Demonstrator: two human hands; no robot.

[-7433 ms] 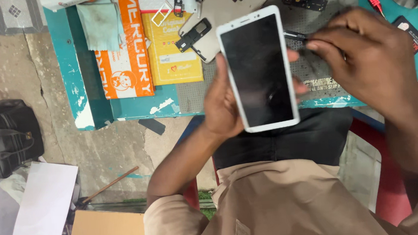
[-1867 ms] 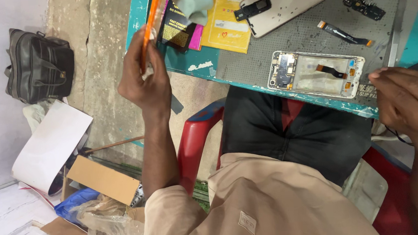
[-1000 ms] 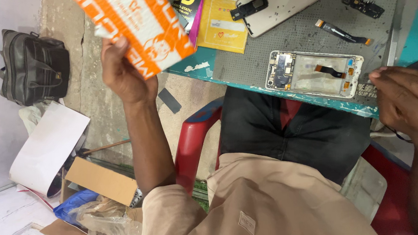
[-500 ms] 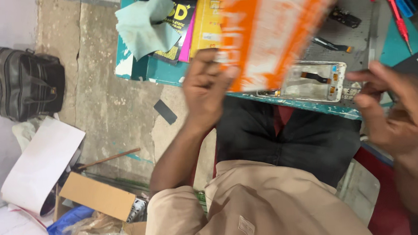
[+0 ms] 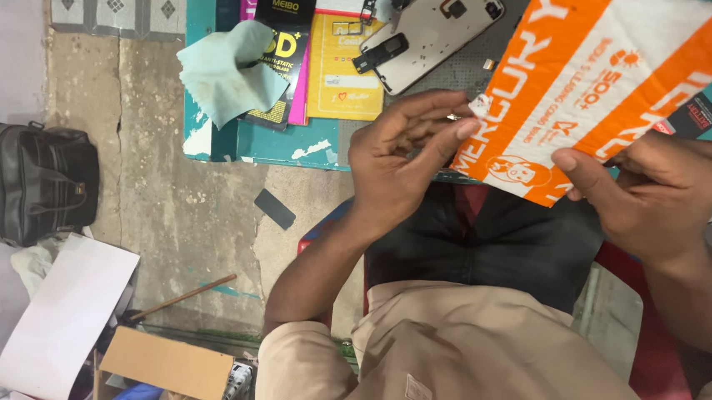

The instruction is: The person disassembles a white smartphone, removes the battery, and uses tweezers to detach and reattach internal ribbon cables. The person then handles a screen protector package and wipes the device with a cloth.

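Observation:
Both hands hold a flat orange-and-white package [image 5: 607, 82] over my lap, in front of the teal table [image 5: 285, 138]. My left hand [image 5: 399, 159] pinches its left corner with the fingertips. My right hand [image 5: 652, 192] grips its lower edge, thumb on the front. The package hides much of the grey work mat and what lies on it.
On the table lie a white phone back cover [image 5: 436, 27], yellow, pink and black flat packets [image 5: 338, 67] and a pale green cloth [image 5: 226, 71]. On the floor to the left sit a black bag [image 5: 33, 181], white paper [image 5: 63, 316] and a cardboard box [image 5: 167, 368].
My left hand lifted the orange package from the table's left edge and brought it over my lap. My right hand rose from the table edge and took hold of it.

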